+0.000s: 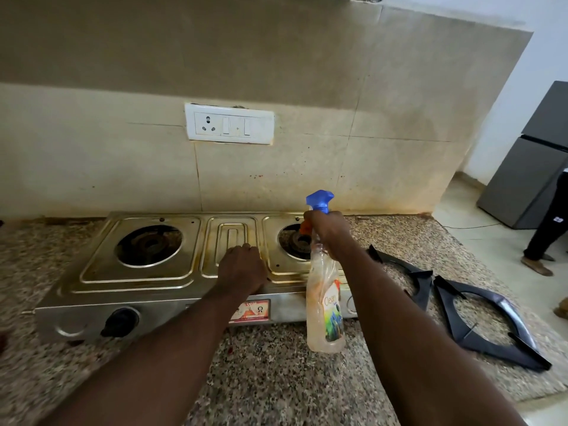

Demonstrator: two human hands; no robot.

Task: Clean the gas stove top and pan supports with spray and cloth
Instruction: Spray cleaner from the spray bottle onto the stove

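Observation:
A two-burner steel gas stove (101,275) sits on the speckled granite counter, its top stained brown and both burners bare. My left hand (241,269) rests knuckles-up on the stove's middle panel, fingers curled; whether it holds anything is hidden. My right hand (327,230) grips the neck of a clear spray bottle (324,305) with a blue trigger head, held upright above the stove's right front corner. Two black pan supports (498,330) lie on the counter to the right of the stove. No cloth is visible.
A tiled wall with a white switch and socket plate (229,124) stands behind the stove. The counter's right edge (461,241) drops to the floor, where a grey fridge (528,170) and a person's legs (547,229) stand.

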